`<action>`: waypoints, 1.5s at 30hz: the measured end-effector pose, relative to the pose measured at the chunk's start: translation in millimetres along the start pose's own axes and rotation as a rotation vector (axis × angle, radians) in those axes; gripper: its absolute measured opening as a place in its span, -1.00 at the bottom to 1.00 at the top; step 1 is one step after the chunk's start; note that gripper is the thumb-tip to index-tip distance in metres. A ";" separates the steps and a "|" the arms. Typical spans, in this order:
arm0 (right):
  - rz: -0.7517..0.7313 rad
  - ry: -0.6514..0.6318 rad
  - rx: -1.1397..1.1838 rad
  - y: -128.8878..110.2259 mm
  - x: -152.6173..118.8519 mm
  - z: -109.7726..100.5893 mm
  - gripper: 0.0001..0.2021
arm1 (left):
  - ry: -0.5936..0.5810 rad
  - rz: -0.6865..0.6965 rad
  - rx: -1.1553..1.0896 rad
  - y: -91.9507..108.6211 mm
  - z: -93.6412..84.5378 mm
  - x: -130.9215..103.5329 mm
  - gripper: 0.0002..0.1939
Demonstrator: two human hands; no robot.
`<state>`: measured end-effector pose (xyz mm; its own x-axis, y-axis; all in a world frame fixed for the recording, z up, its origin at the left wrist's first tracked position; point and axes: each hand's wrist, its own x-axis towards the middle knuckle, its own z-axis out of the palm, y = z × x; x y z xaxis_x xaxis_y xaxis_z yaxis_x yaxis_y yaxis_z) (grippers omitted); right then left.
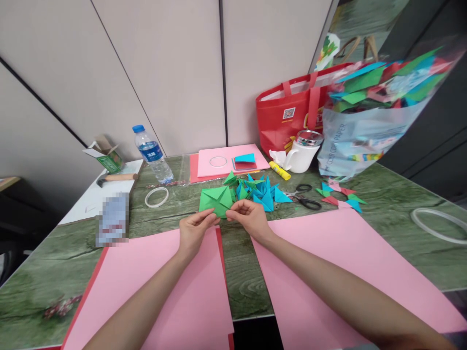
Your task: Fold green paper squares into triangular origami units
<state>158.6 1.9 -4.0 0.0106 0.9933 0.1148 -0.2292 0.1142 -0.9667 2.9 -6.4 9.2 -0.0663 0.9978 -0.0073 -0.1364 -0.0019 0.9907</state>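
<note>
A green sheet of folded paper [215,197] with creases meeting near its middle lies between my two hands. My left hand [193,231] pinches its near left edge between thumb and fingers. At its near right corner, my right hand [251,218] has thumb and forefinger closed on the paper. Just beyond my right hand sits a pile of blue and green folded paper pieces [264,192]. Black-handled scissors [308,201] rest to the right of the pile. Large pink sheets [156,287] lie under my left forearm, and another pink sheet [328,262] lies under my right.
Behind stand a water bottle [151,153], a white mug [302,155], a red bag [277,116] and a plastic bag of folded paper [372,126]. A yellow glue stick [279,170], a hammer [116,178], a white ring [156,197] and a paper ring [341,195] lie on the table.
</note>
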 end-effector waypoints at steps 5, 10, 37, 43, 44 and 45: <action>0.009 0.012 0.018 -1.5 -1.7 2.9 -0.77 | 0.031 0.011 0.001 -1.2 -0.2 0.2 -0.72; -0.017 0.029 -0.030 -1.8 -3.8 4.7 -0.78 | 0.029 0.031 0.027 -0.4 0.5 -1.4 -0.69; 0.000 -0.023 0.033 -0.6 -7.5 10.5 -0.68 | 0.042 0.009 0.006 -1.3 -0.5 -1.1 -0.60; 0.016 -0.047 -0.005 1.8 -8.5 9.8 -0.60 | 0.029 0.072 0.166 -1.3 0.9 -3.0 -0.55; 0.019 -0.049 -0.002 2.0 -8.6 9.7 -0.60 | 0.026 0.083 0.182 -1.3 0.7 -2.9 -0.55; 0.024 -0.053 -0.001 2.2 -8.6 9.5 -0.60 | 0.020 0.090 0.192 -1.2 0.4 -2.7 -0.55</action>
<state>148.7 -6.6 -5.0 -0.0463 0.9936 0.1034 -0.2281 0.0902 -0.9694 3.5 -9.1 8.1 -0.0896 0.9926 0.0821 0.0622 -0.0767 0.9951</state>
